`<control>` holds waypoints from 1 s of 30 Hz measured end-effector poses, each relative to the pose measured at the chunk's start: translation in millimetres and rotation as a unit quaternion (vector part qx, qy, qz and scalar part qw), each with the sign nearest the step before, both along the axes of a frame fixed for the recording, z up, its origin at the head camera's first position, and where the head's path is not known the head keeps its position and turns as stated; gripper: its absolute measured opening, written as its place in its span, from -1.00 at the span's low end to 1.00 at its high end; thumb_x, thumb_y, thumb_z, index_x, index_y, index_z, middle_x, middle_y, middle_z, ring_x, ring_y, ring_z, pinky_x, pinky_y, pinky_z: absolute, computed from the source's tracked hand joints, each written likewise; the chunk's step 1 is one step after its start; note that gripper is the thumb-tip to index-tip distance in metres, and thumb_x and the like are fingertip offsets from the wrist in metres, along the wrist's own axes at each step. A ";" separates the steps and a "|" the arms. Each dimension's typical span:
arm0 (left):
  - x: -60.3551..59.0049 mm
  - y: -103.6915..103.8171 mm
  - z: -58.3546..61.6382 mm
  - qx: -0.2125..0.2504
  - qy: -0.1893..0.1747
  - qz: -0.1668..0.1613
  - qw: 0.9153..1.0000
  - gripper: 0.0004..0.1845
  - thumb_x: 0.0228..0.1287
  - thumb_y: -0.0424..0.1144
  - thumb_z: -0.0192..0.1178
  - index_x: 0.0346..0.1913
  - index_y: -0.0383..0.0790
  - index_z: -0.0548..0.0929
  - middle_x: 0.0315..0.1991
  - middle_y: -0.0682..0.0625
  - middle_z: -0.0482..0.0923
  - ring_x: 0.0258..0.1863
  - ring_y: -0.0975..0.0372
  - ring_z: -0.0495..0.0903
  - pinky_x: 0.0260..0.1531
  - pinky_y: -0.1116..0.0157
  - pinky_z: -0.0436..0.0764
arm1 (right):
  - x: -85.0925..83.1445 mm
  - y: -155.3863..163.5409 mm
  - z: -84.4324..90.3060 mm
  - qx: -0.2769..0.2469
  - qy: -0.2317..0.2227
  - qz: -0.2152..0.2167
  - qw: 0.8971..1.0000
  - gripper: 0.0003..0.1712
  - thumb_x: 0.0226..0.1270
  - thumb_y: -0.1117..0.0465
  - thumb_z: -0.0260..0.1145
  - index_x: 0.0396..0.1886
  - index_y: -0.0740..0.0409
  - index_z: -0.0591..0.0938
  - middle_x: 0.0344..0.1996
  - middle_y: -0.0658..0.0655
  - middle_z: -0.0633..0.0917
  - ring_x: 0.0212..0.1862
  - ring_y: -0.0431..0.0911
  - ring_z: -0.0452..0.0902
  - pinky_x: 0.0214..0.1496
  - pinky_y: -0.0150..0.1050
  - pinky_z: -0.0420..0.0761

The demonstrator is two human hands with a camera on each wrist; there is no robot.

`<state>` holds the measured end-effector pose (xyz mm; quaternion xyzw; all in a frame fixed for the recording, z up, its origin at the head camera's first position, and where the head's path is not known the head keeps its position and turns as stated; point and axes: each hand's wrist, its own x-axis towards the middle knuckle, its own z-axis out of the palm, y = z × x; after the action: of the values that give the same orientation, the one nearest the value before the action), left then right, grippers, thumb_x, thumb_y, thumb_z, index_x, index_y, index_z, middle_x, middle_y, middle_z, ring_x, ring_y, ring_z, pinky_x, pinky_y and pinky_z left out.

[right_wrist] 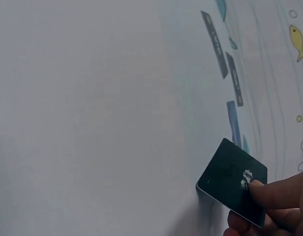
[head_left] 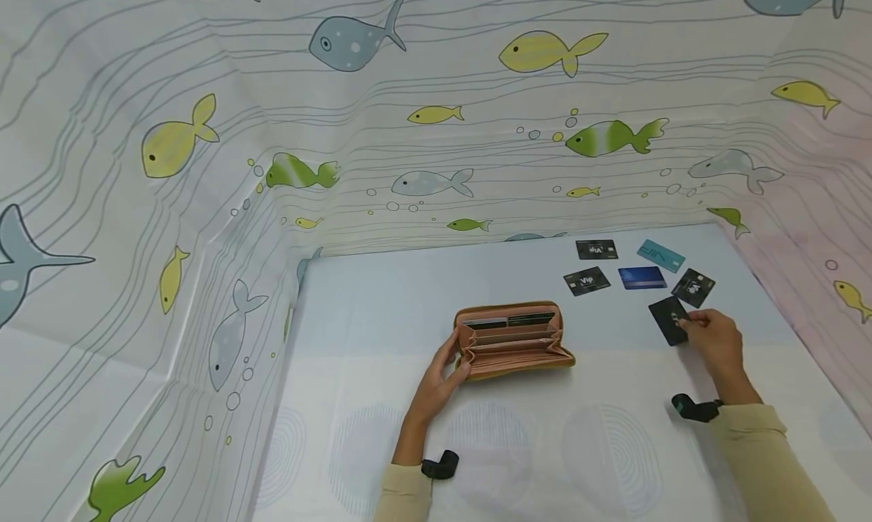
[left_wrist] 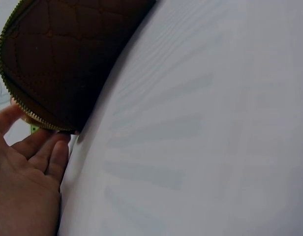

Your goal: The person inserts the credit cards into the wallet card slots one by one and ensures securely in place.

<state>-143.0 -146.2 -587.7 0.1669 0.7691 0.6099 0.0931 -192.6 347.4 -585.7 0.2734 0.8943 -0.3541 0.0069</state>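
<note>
An unzipped wallet lies spread toward me on the table, with pinkish-tan slots inside and some cards in its upper slots. My left hand holds its left end, thumb at the front corner and fingers along the side. In the left wrist view, the wallet's quilted brown outside and gold zip teeth show above the fingers. Off to the right, my right hand pinches a black card between thumb and fingers. White lettering on that card is partly covered by the thumb in the right wrist view.
Beyond the right hand lie black Vip cards, a blue card and a teal card. The white table meets a fish-patterned sheet at its back and sides. A small black device sits on each wrist.
</note>
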 end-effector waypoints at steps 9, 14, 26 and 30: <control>-4.0 1.3 -15.4 0.003 0.002 0.009 1.000 -0.27 0.50 -0.29 0.06 0.60 -0.29 -0.01 0.58 -0.25 0.04 0.55 -0.09 0.11 0.46 -0.18 0.21 | -0.2 -11.5 9.4 -0.060 -0.034 -0.007 0.998 -0.49 0.56 0.15 0.10 0.28 0.48 0.43 0.01 0.42 0.55 -0.12 0.12 0.49 -0.37 -0.29 0.54; -7.5 1.9 -37.8 0.013 0.008 0.025 1.000 -0.27 0.50 -0.31 0.05 0.61 -0.14 0.00 0.59 -0.18 0.05 0.56 -0.05 0.10 0.47 -0.18 0.18 | 0.7 -20.2 12.7 -0.053 -0.019 0.027 0.998 -0.52 0.54 0.15 0.14 0.22 0.47 0.47 -0.02 0.41 0.57 -0.13 0.11 0.51 -0.39 -0.37 0.54; -7.9 1.5 -41.4 0.016 0.016 0.032 0.999 -0.28 0.51 -0.14 0.09 0.61 0.06 0.04 0.58 -0.06 0.09 0.54 0.01 0.16 0.46 -0.10 0.25 | -4.7 -53.0 35.2 -0.031 0.054 0.102 0.993 -0.55 0.52 0.09 0.18 0.11 0.42 0.57 -0.10 0.36 0.61 -0.16 0.08 0.50 -0.42 -0.47 0.50; -8.5 1.0 -43.3 0.016 0.013 0.031 0.999 -0.28 0.50 -0.15 0.10 0.61 0.05 0.05 0.58 -0.06 0.09 0.54 0.01 0.17 0.46 -0.05 0.27 | -6.0 -68.6 43.7 -0.025 0.074 0.129 0.989 -0.60 0.51 0.13 0.21 0.08 0.40 0.60 -0.11 0.36 0.63 -0.17 0.08 0.53 -0.40 -0.47 0.53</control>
<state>-151.5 -145.2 -631.0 0.1526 0.7651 0.6226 0.0610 -198.6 278.8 -542.0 0.1288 0.9109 -0.3919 -0.0064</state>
